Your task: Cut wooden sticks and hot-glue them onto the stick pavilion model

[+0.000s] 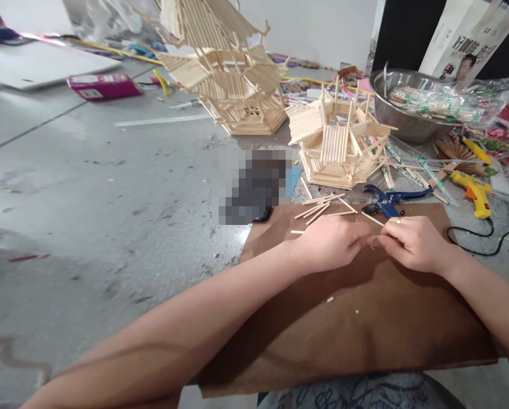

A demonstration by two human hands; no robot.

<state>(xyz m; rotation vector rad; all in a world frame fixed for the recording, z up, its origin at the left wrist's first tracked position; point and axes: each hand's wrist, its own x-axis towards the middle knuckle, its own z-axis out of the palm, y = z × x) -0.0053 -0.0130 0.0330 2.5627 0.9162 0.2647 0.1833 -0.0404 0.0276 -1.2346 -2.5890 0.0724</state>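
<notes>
My left hand (337, 241) and right hand (418, 244) curl inward, nearly touching, above the smooth brown board (365, 329); I can't tell whether either grip pinches anything. Slim, pale wooden sticks (316, 210) lie just beyond, blue cutters (383, 200) nearby, an openwork stick model (334, 144) behind.

"How is the light?"

"Fairly bright and cool on the grey, speckled floor (152, 170), dimmer on the flat brown cardboard sheet (365, 335). Soft shadows from the bare left hand (333, 241) and right hand (416, 244) darken the cardboard, suggesting light from above and ahead."

"Any glare?"

"A white patch beside the cardboard's upper left corner, and glints on the round steel bowl (401, 125)."

"Is it sharp?"

"Moderately; the far left is smeared, the forearms (229, 295) look stretched toward the edges, and square pixels mask a dark object (258, 184)."
</notes>
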